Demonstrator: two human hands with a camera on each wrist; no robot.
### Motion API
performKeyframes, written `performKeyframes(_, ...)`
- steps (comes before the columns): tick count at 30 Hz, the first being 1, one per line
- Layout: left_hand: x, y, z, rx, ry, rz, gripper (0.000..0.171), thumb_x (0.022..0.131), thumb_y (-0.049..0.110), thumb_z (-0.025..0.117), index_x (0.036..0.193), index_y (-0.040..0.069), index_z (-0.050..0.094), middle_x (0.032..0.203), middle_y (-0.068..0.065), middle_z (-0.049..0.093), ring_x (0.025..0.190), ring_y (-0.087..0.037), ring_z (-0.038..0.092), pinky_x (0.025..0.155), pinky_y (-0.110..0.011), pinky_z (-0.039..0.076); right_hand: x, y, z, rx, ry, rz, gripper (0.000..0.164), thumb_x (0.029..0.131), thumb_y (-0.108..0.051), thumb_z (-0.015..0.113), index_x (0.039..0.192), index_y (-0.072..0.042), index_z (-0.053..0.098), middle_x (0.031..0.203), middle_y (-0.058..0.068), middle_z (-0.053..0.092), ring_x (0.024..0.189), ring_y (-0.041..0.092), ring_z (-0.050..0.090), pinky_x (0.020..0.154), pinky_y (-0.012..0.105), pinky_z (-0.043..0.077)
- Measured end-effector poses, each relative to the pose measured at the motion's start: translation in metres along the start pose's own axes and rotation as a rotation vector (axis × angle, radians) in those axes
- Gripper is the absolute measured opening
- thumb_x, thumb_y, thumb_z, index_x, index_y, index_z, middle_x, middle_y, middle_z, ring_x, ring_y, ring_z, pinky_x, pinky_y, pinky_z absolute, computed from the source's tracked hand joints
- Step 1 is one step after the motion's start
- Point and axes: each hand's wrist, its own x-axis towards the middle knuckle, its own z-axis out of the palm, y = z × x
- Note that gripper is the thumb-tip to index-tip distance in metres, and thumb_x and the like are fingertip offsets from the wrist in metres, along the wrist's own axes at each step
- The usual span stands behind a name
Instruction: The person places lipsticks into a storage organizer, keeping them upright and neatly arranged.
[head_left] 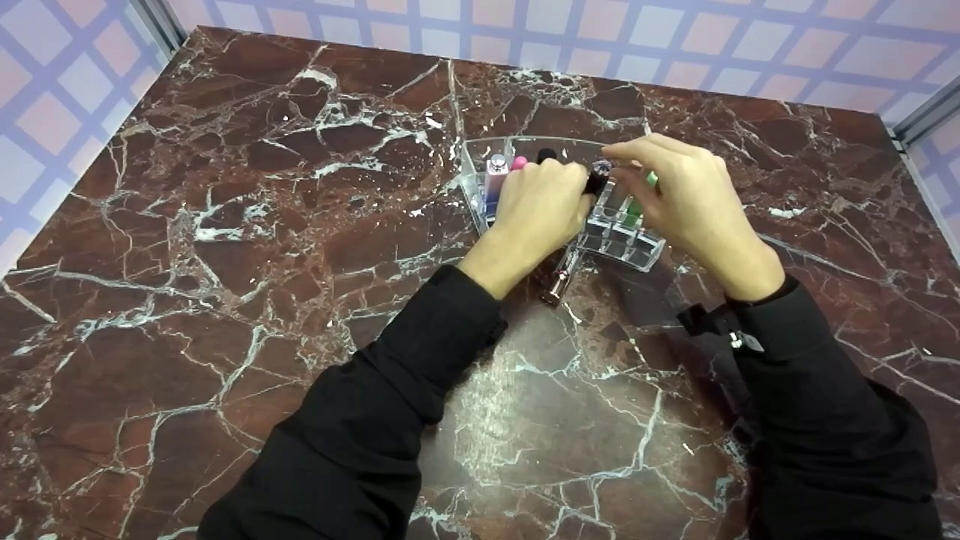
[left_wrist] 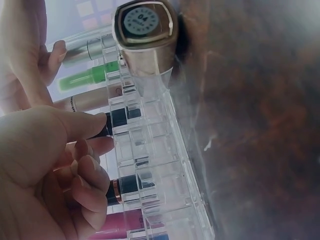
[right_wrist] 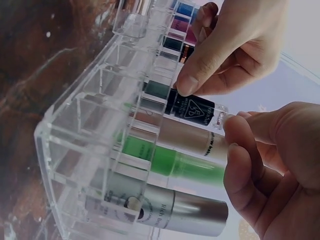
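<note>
A clear acrylic organizer (head_left: 645,259) with several compartments holds upright cosmetic tubes. My left hand (head_left: 536,199) pinches a black tube (right_wrist: 195,109) with a white triangle print, its lower end inside a compartment. At that tube's clear, glittery top (head_left: 601,166), my right hand (head_left: 686,191) has its thumb and index fingertips. Beside the right hand stand a beige tube (right_wrist: 187,135), a green tube (right_wrist: 192,167) and a silver tube (right_wrist: 190,210). Close to my left hand are a pink tube (left_wrist: 117,225) and another black tube (left_wrist: 122,189).
In the organizer's front part, a lipstick with a shiny brown-gold base (head_left: 555,286) sticks out toward me. A pale pink tube (head_left: 496,176) stands at the left end. The organizer rests on a dark red marbled table (head_left: 300,300), with a checkered wall (head_left: 600,37) behind.
</note>
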Motion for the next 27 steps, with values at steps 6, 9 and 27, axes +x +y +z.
performKeyframes(6,-0.001,0.001,-0.003,0.017,-0.015,0.001,0.028,0.103,0.036,0.062,0.102,0.012,0.076,0.093,-0.007,0.076,0.075,-0.023,0.069,0.072,-0.038,0.054,0.001,-0.001,-0.003,0.001,0.012,0.002,0.02,0.099,-0.007,0.069,0.118,-0.004,0.074,0.109,0.011,0.075,0.076,0.02,0.065,0.067,0.027,0.045)
performKeyframes(9,-0.001,0.001,-0.006,0.028,-0.038,0.002,0.03,0.102,0.04,0.063,0.098,0.013,0.075,0.089,-0.005,0.074,0.072,-0.021,0.066,0.074,-0.037,0.054,0.0,-0.005,-0.004,0.011,0.028,0.026,0.019,0.099,-0.008,0.07,0.117,-0.006,0.076,0.107,0.008,0.074,0.074,0.018,0.061,0.066,0.026,0.041)
performKeyframes(27,-0.007,0.002,-0.019,0.028,-0.351,-0.007,0.049,0.096,0.056,0.068,0.116,0.011,0.071,0.098,-0.001,0.065,0.073,-0.014,0.058,0.062,-0.025,0.049,-0.002,-0.019,-0.023,-0.026,-0.084,0.11,0.016,0.1,-0.022,0.071,0.104,-0.008,0.076,0.095,0.004,0.076,0.061,0.01,0.055,0.063,0.021,0.043)
